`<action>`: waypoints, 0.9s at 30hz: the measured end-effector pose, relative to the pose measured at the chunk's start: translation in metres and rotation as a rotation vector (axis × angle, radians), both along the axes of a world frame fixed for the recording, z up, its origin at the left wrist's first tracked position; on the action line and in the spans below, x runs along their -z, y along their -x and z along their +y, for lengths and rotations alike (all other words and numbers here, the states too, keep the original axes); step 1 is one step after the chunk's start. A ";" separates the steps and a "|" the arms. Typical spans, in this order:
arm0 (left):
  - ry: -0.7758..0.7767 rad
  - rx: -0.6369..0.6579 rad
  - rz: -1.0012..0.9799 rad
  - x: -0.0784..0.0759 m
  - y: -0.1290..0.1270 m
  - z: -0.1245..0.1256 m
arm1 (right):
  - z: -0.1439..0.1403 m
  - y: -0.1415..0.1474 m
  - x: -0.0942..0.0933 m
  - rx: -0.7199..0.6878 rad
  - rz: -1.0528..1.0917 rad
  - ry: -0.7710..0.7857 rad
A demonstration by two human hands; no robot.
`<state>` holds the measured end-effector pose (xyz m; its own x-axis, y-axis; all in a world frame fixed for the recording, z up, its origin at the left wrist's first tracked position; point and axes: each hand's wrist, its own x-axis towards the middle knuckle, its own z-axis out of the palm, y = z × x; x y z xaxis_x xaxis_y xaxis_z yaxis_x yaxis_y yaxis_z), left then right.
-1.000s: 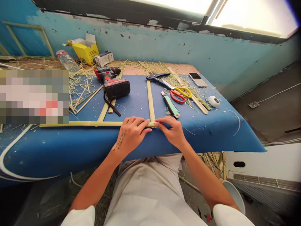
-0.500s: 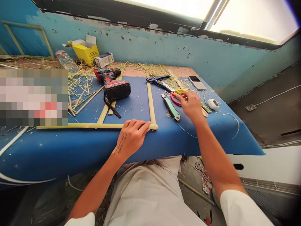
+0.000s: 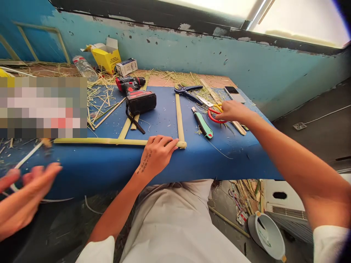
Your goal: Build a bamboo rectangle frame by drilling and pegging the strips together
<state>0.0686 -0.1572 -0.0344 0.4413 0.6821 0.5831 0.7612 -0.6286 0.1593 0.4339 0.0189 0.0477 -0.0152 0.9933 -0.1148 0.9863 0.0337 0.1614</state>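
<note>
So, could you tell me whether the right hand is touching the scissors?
Touching. The head view shows the right hand laid over the scissors, fingers at the red and yellow handle loops, no gap visible. The left hand presses on the bamboo strip.

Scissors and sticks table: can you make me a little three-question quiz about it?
1. True or false: the right hand is on the scissors.
2. What does the left hand press on? A) the drill B) the bamboo frame C) the phone
3. What colour is the drill's body?

Key:
1. True; the fingers are at the red and yellow handles.
2. B, the bamboo frame, near its corner at the blue table's edge.
3. Red and black.
</note>
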 end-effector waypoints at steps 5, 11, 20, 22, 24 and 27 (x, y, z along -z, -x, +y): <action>-0.038 0.052 0.010 0.000 0.001 -0.001 | -0.008 -0.010 -0.003 0.002 -0.010 -0.120; -0.025 0.065 -0.015 -0.003 0.000 -0.011 | -0.026 -0.016 -0.012 -0.066 0.111 -0.301; -0.013 0.121 -0.008 -0.004 0.000 -0.016 | -0.039 -0.004 -0.001 -0.118 0.342 -0.555; -0.033 0.124 -0.020 -0.001 -0.001 -0.019 | -0.035 -0.004 0.003 -0.063 0.376 -0.590; -0.035 0.114 -0.037 -0.001 -0.001 -0.023 | -0.033 -0.003 0.005 0.018 0.416 -0.636; 0.048 0.127 -0.041 -0.008 0.001 -0.026 | -0.038 -0.001 0.002 0.116 0.489 -0.709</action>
<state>0.0675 -0.1836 -0.0260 0.5021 0.6500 0.5704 0.6682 -0.7103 0.2212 0.4349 -0.0187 0.0455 0.2043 0.8261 0.5252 0.9415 -0.0190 -0.3365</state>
